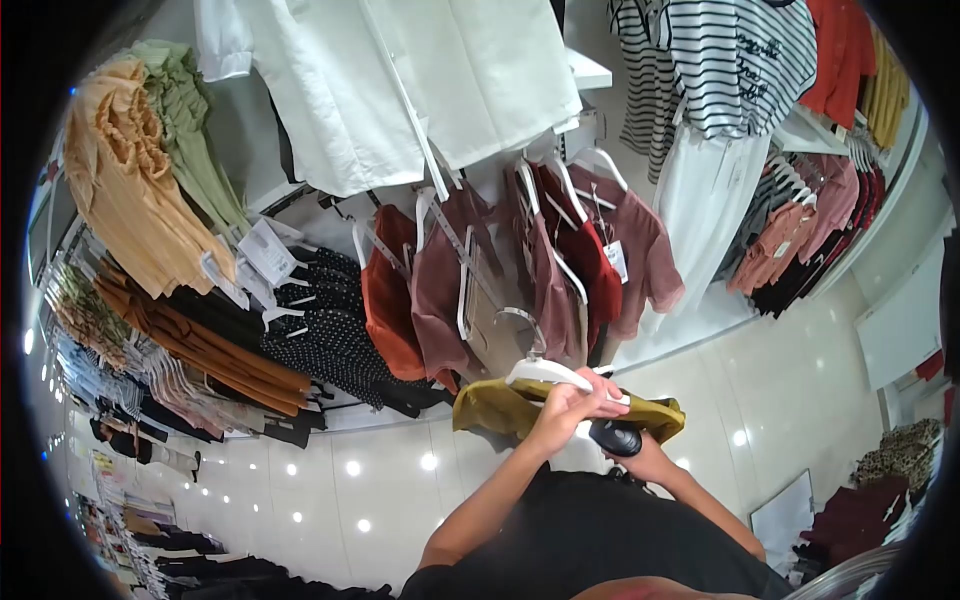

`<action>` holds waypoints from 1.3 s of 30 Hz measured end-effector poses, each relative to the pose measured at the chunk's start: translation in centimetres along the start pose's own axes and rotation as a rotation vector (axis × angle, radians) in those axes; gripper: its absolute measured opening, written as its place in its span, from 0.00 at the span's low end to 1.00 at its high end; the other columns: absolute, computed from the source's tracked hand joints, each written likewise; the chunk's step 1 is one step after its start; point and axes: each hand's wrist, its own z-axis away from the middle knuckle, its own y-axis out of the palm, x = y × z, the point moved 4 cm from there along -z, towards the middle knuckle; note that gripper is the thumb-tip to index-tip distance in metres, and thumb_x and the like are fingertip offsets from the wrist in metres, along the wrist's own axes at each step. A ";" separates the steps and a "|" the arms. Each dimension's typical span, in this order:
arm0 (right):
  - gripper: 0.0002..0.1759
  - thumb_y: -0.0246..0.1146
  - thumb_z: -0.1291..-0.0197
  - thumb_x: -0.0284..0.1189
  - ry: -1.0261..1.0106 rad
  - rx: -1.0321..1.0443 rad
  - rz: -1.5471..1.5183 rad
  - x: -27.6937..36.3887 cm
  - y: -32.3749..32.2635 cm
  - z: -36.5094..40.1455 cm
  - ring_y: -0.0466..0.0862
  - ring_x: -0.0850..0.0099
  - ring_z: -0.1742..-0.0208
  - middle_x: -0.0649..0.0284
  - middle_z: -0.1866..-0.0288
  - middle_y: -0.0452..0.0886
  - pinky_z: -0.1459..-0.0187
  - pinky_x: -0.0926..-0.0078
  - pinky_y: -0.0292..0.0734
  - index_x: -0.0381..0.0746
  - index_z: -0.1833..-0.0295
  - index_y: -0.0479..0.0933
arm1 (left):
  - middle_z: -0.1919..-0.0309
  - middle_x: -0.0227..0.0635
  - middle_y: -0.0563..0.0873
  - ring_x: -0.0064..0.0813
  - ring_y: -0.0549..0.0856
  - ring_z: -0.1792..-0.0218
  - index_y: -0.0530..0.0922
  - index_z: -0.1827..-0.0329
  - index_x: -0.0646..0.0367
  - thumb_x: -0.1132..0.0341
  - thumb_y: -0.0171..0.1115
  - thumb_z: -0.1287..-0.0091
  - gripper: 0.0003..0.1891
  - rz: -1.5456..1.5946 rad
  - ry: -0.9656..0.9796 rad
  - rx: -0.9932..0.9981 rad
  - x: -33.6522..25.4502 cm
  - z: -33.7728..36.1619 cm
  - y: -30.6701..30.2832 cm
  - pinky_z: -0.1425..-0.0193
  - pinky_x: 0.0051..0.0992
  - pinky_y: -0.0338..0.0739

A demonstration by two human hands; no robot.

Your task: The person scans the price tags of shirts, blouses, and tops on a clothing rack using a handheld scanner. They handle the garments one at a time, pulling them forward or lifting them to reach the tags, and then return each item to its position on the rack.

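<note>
An olive-yellow garment (490, 408) hangs on a white hanger (545, 371) in front of my body, its metal hook pointing up. My left hand (572, 410) is closed on the hanger near its right arm. Just beside it, my right hand (645, 458) is at the garment's lower right side, its fingers mostly hidden behind a black rounded object (615, 437) and the cloth. Whether the black object is held or worn cannot be made out.
Ahead is a rail of mauve (645, 250) and red-orange tops (388, 300) on white hangers. Black dotted garments (330, 345) hang to its left. White garments (480, 80) hang above. A person (145, 447) stands far left. Dark red clothes (850, 520) lie at lower right.
</note>
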 end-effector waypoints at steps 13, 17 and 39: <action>0.23 0.71 0.45 0.31 0.077 -0.018 0.119 1.0 1.5 -1.0 0.82 0.68 0.52 0.60 0.52 0.82 0.49 0.69 0.77 0.37 0.45 0.75 | 0.60 0.45 0.81 0.39 0.87 0.59 0.69 0.58 0.62 0.63 0.49 0.24 0.10 0.078 0.107 0.151 -3.5 -1.4 -3.7 0.53 0.35 0.83; 0.28 0.68 0.41 0.36 0.038 -0.064 0.311 2.7 2.1 0.0 0.77 0.64 0.39 0.58 0.41 0.78 0.38 0.67 0.71 0.39 0.37 0.71 | 0.70 0.42 0.82 0.29 0.84 0.74 0.68 0.65 0.61 0.63 0.51 0.25 0.12 0.156 0.116 0.187 -5.3 -2.6 -4.3 0.68 0.24 0.81; 0.08 0.66 0.50 0.25 -0.108 0.112 0.090 0.9 -8.1 -13.6 0.82 0.57 0.67 0.52 0.69 0.83 0.61 0.65 0.75 0.35 0.64 0.78 | 0.95 0.26 0.59 0.22 0.56 0.91 0.58 0.86 0.47 0.55 0.39 0.21 0.27 -0.144 0.126 -0.196 -17.3 -15.6 -21.3 0.84 0.24 0.52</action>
